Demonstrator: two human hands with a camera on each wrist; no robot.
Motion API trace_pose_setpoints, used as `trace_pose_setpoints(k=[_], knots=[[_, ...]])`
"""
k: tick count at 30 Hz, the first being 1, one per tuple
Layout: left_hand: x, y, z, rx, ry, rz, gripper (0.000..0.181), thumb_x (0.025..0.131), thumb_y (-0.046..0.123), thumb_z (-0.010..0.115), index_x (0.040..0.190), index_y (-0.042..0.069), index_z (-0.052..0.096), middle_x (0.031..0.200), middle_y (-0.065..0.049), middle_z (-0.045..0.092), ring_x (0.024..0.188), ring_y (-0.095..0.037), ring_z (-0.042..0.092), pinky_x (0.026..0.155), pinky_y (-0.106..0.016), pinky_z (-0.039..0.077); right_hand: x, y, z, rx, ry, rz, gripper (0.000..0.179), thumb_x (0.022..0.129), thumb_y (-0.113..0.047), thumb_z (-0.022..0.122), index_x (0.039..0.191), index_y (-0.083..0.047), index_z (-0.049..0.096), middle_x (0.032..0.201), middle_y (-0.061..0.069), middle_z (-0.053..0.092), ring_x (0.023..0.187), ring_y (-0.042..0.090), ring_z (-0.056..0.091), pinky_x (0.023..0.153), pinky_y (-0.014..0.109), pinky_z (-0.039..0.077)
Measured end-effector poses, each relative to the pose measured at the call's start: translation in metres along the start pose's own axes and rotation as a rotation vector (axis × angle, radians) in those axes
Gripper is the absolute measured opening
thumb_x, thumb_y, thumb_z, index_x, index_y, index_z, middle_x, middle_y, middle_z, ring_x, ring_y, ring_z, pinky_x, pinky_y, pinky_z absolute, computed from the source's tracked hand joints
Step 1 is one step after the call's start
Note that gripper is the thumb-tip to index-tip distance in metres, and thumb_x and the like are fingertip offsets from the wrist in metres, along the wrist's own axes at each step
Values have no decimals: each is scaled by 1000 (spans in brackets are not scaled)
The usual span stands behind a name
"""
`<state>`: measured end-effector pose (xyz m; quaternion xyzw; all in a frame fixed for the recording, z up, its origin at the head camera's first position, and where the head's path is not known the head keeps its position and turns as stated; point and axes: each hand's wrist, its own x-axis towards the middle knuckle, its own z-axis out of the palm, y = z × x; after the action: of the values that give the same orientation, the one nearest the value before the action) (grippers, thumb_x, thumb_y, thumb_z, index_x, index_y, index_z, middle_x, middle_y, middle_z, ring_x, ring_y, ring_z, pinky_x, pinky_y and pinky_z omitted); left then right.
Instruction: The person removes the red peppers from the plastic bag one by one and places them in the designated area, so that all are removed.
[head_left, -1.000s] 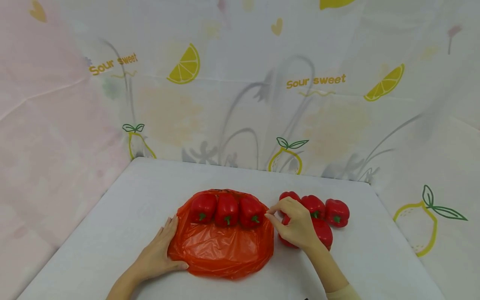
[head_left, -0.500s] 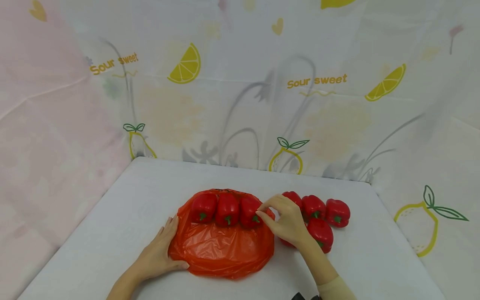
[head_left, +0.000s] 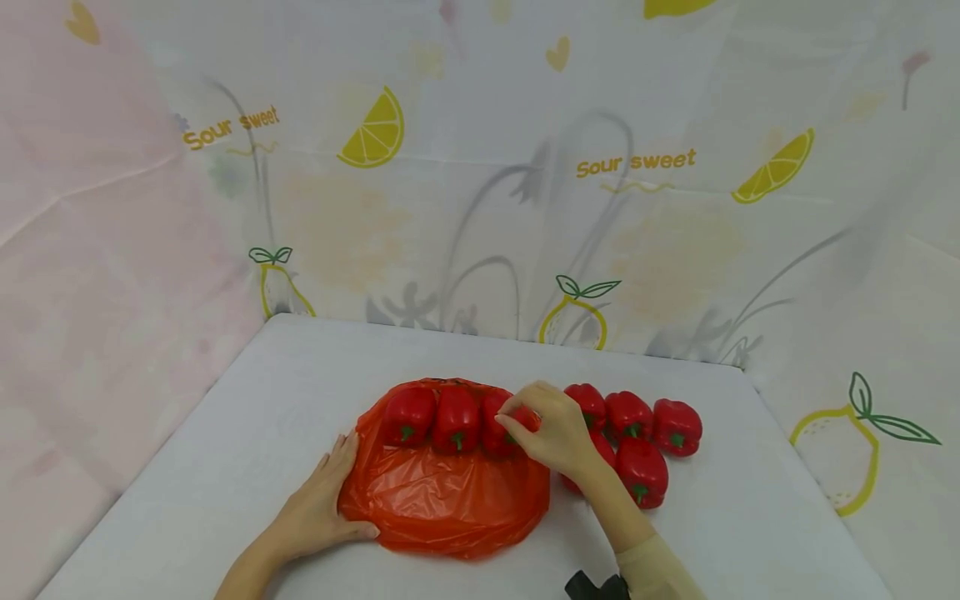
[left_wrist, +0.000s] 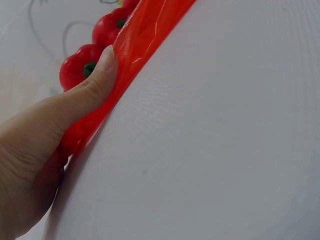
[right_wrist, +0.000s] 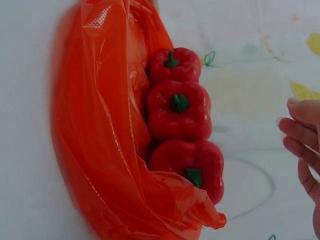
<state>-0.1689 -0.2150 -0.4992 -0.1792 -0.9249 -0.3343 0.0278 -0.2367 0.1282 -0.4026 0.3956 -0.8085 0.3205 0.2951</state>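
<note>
Since a second ago, the right hand [head_left: 551,432] has shifted left, fingertips narrowly apart, holding nothing. Three red bell peppers [head_left: 456,417] lie in the mouth of the limp plastic bag [head_left: 438,500], probably light, firm, slick: cup their sides. The left hand [head_left: 318,504], spread, touches the bag.

Peppers [head_left: 456,419], visible total: eight. Three lie in one bag [head_left: 442,508]; five lie toward the right edge of one table [head_left: 337,350]. Hands: two, one left hand [head_left: 318,508], one right hand [head_left: 553,429]. Black object [head_left: 597,588]: one.
</note>
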Motion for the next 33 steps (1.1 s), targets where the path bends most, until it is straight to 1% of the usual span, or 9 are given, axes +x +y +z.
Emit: trace_pose_setpoints(k=[5, 12, 15, 19, 22, 25, 27, 29, 33], knots=[[0, -1, 1, 4, 2, 2, 129, 62, 68, 75, 152, -3, 17, 157, -22, 18, 144, -38, 11, 102, -2, -7, 6, 1, 3, -5, -66, 79, 13, 77, -12, 80, 85, -12, 70, 82, -4, 67, 81, 14, 62, 72, 30, 56], [-1, 1, 0, -10, -3, -7, 129, 62, 67, 76, 152, -3, 16, 157, -22, 18, 144, -38, 10, 102, -2, -7, 16, 7, 7, 75, -138, 199, 9, 79, -11, 79, 85, -12, 72, 83, -4, 68, 82, 20, 62, 74, 43, 55], [-1, 1, -1, -11, -4, -10, 129, 62, 67, 77, 152, -3, 17, 157, -21, 18, 144, -39, 10, 101, -2, -7, 18, 12, 9, 98, -169, 241, 7, 81, -12, 78, 84, -14, 72, 82, -6, 68, 82, 18, 62, 75, 41, 54], [-1, 1, -1, -12, -1, -3, 128, 62, 66, 77, 151, -4, 17, 157, -22, 18, 144, -39, 11, 102, -2, -7, 20, 17, 11, 119, -197, 276, 5, 82, -13, 77, 83, -16, 72, 81, -8, 68, 80, 15, 61, 74, 37, 53], [-1, 1, -1, -13, 3, 2, 128, 62, 66, 77, 151, -4, 17, 156, -23, 18, 144, -39, 11, 102, -2, -7, 21, 22, 13, 136, -208, 296, 5, 83, -14, 76, 82, -16, 72, 80, -9, 68, 79, 13, 61, 74, 38, 53], [-1, 1, 0, -14, 6, 7, 128, 62, 66, 77, 151, -5, 18, 156, -23, 19, 144, -40, 12, 103, -3, -6, 21, 28, 14, 165, -228, 335, 4, 82, -17, 77, 83, -16, 72, 81, -9, 68, 82, 17, 62, 76, 45, 52], [-1, 1, -1, -14, 8, 9, 128, 62, 66, 77, 151, -5, 18, 156, -23, 19, 144, -40, 12, 103, -3, -6, 21, 31, 15, 183, -254, 366, 8, 82, -20, 77, 87, -15, 73, 84, -9, 69, 86, 21, 62, 79, 47, 50], [-1, 0, -1, -13, 9, 11, 128, 62, 66, 77, 151, -5, 18, 156, -22, 19, 144, -40, 12, 103, -3, -6, 21, 33, 15, 204, -293, 409, 15, 82, -24, 78, 92, -14, 73, 89, -7, 69, 92, 25, 61, 84, 50, 48], [-1, 0, 0, -7, 10, 12, 128, 62, 66, 77, 151, -5, 18, 157, -22, 19, 144, -40, 12, 104, -4, -7, 21, 35, 15, 196, -388, 499, 35, 78, -36, 79, 105, -15, 70, 104, -4, 66, 105, 24, 57, 93, 52, 45]])
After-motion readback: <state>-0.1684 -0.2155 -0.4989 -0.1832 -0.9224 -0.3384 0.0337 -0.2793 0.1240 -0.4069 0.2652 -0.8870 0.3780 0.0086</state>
